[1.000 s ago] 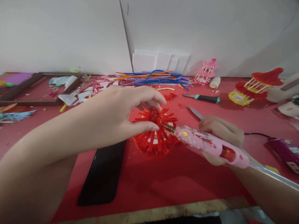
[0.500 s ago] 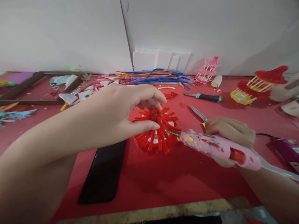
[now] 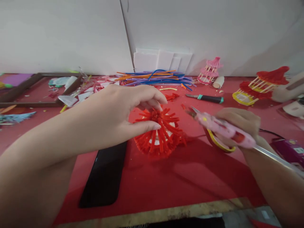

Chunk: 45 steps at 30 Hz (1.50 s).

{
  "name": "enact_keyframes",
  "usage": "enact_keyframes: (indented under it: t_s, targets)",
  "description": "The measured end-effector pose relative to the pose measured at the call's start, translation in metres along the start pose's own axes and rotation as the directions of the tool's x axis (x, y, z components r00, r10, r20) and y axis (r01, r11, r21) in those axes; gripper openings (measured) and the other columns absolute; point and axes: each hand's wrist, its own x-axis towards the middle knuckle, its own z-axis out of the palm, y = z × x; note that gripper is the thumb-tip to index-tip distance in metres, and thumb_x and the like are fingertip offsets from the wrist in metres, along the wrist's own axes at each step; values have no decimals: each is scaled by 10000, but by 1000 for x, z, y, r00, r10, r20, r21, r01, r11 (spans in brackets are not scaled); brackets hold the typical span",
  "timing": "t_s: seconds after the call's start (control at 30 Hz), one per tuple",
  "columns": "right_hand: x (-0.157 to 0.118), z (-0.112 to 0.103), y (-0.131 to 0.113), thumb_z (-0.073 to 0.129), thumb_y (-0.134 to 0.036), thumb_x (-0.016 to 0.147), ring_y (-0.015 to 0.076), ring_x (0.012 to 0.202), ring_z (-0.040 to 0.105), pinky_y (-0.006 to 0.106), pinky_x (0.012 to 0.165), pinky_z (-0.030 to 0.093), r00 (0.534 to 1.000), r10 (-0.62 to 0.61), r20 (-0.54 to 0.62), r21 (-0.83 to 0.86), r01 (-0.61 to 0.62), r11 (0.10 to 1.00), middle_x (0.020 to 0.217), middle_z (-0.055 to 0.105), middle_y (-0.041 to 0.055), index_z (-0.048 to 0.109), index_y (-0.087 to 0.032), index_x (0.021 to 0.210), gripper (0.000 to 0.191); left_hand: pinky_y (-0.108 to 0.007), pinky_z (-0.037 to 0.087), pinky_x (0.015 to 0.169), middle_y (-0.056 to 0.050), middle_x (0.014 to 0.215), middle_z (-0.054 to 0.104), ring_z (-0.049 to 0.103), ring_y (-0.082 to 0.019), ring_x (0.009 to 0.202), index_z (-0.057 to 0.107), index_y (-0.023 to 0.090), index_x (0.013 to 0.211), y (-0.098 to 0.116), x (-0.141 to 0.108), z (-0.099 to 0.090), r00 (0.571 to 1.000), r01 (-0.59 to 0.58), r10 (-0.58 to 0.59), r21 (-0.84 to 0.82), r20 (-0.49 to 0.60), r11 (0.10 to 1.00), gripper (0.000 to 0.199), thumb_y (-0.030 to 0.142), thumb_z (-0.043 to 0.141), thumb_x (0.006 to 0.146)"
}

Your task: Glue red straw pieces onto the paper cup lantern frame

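Note:
A round red pipe-cleaner piece (image 3: 166,139) stands on the table, its fuzzy strips fanning from a raised centre over a white base. My left hand (image 3: 133,110) curves around its top, thumb on the near strips and bent fingers at the far side. Part of the piece is hidden behind that hand. In my right hand (image 3: 239,123) is a pink hot glue gun (image 3: 223,128), slightly blurred, its nozzle up and to the right of the red piece. Yellow-handled scissors (image 3: 219,144) lie beneath the glue gun, partly covered.
A black phone (image 3: 104,174) lies near the front. Behind are loose pipe cleaners (image 3: 154,77), a craft knife (image 3: 205,98), a pink tiered model (image 3: 210,71) and a red-and-yellow one (image 3: 263,85). A purple box (image 3: 288,152) sits right, a brown frame (image 3: 40,103) left.
My right hand has drawn the glue gun up and away to the right, off the red strips, uncovering the yellow scissor handle. My left hand keeps its place on the red piece.

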Motion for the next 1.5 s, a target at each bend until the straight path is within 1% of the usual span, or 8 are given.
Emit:
enact_keyframes:
  t_s: [0.27,0.43,0.53,0.7,0.83,1.13,1.27,1.5]
  targets:
    - [4,18,10,531,-187,827,284,903,737,347,739,488,843,244,480,-160,-190,969,1049,798,118,680,-163,1201,403,-312,566,847,64,1189,786,751,-210,982,685,327,1201,-4,0,1,994,-92,94,42,-54,995,246,417,611,984]
    - [9,19,-14,546,-229,870,322,981,633,454,870,458,912,216,349,-254,-130,958,1111,708,164,755,-163,1074,300,-318,574,895,75,1183,774,753,-221,998,689,320,1218,-4,2,2,994,-93,95,35,-56,995,278,422,556,997]
    - [16,20,-36,594,-258,906,282,992,598,458,916,430,951,107,289,-54,-96,994,1080,676,120,752,-194,960,178,-342,586,925,67,1194,769,755,-233,1018,685,315,1191,-5,2,2,993,-93,96,37,-67,995,254,404,554,992]
    - [19,27,-62,694,-424,930,288,1006,561,485,914,412,881,59,469,89,-113,990,1013,639,91,685,-203,707,314,-359,599,974,67,1244,751,749,-241,1084,670,339,1247,-6,-1,3,991,-107,108,24,-74,994,296,465,592,991]
    - [20,30,-61,710,-255,872,277,1013,565,524,969,418,811,52,583,151,-172,973,1055,651,83,699,-200,741,143,-373,595,988,56,1296,715,700,-265,1172,643,327,1354,-4,-3,0,985,-99,109,82,-131,992,625,761,627,905]
    - [61,-24,-63,603,-283,1027,93,622,540,235,553,425,905,42,424,643,-334,689,741,637,-36,609,-214,912,135,-281,555,932,80,1140,780,739,-177,999,720,361,1218,9,-2,1,922,-129,119,-1,-370,992,280,502,708,977]
    - [90,-34,-92,640,-178,990,62,602,520,209,516,390,964,100,247,667,-244,704,721,620,-56,659,-207,889,107,-313,567,814,56,992,787,728,-165,847,716,311,1041,21,-1,6,903,-196,170,-26,-394,980,90,345,638,1012]
    - [112,-29,-111,729,-218,977,62,581,583,192,486,451,929,370,27,677,-289,677,679,659,-64,741,-221,827,151,-359,547,734,59,951,782,729,-205,851,753,336,1019,24,-5,7,855,-44,37,-2,-517,999,116,390,659,976]
